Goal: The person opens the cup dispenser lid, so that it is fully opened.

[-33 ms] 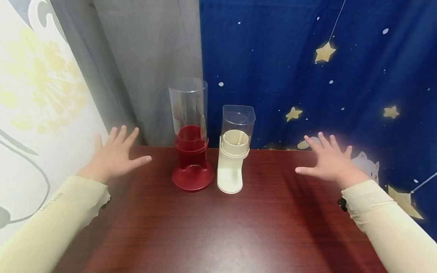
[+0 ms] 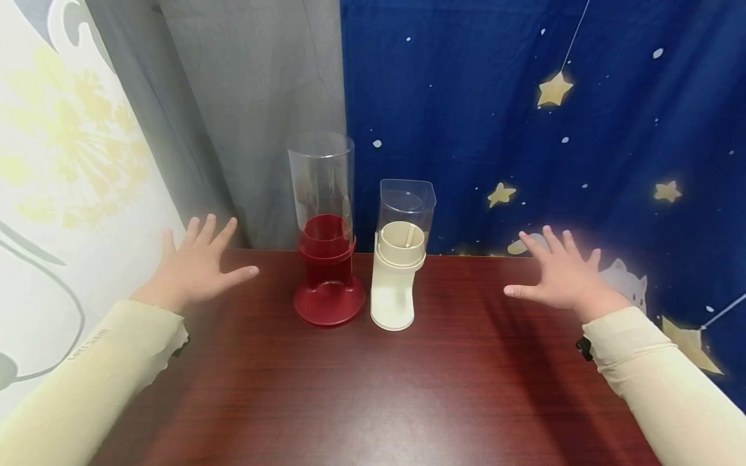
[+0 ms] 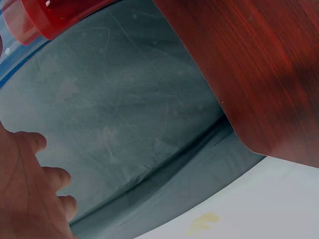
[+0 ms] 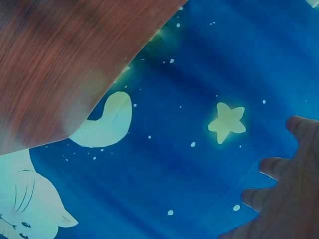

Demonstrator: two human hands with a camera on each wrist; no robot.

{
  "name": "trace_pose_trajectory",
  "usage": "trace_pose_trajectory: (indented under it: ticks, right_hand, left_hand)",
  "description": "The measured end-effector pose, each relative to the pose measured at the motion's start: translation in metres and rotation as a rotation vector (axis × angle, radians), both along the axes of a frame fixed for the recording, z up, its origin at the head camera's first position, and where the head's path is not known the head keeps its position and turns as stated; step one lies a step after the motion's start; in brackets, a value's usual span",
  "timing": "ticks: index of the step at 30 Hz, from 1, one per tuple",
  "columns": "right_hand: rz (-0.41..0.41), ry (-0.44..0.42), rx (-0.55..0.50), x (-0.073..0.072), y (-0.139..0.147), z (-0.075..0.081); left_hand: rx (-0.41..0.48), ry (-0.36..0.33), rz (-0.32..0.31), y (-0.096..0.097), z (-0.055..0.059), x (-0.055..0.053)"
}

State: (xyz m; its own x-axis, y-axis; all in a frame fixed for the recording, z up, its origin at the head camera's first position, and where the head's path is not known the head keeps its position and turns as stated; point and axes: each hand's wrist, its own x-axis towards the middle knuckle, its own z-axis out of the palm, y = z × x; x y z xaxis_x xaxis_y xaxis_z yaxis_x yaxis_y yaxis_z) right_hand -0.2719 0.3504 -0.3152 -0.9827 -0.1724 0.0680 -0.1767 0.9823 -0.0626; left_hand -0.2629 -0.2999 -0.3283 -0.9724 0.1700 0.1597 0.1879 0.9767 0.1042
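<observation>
A red stand with a tall clear tube (image 2: 327,307) stands upright near the table's back edge. Just to its right is a shorter cream stand with a clear squarish container (image 2: 393,301); a narrow gap parts the two. My left hand (image 2: 195,268) is held out to the left of the red stand, fingers spread, touching nothing. On the far right, my right hand (image 2: 568,278) is likewise spread, apart from the cream stand, and holds nothing. In the left wrist view part of the red stand (image 3: 55,15) shows at the top left.
Both stands are on a dark red wooden table (image 2: 373,401). Behind it hang a grey curtain (image 2: 256,97) and a blue curtain (image 2: 454,97) with stars. A white patterned cloth (image 2: 76,181) hangs on the left.
</observation>
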Motion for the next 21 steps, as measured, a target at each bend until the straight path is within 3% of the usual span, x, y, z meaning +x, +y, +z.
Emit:
trace_pose_trajectory:
  ticks: [4,7,14,21]
  right_hand:
    - [0.006,0.021,-0.042,-0.004,-0.003,0.003]
    - [0.034,0.062,-0.132,-0.007,-0.010,0.014]
    - [0.134,0.149,-0.401,-0.007,-0.036,0.053]
    - [0.177,0.175,-0.472,-0.011,-0.067,0.082]
  left_hand:
    - [0.003,-0.011,-0.007,-0.001,-0.001,-0.001]
    - [0.038,-0.024,-0.023,0.002,-0.003,-0.004]
    - [0.196,-0.023,-0.082,0.018,-0.006,-0.013]
    - [0.367,-0.038,-0.099,0.037,-0.005,-0.017]
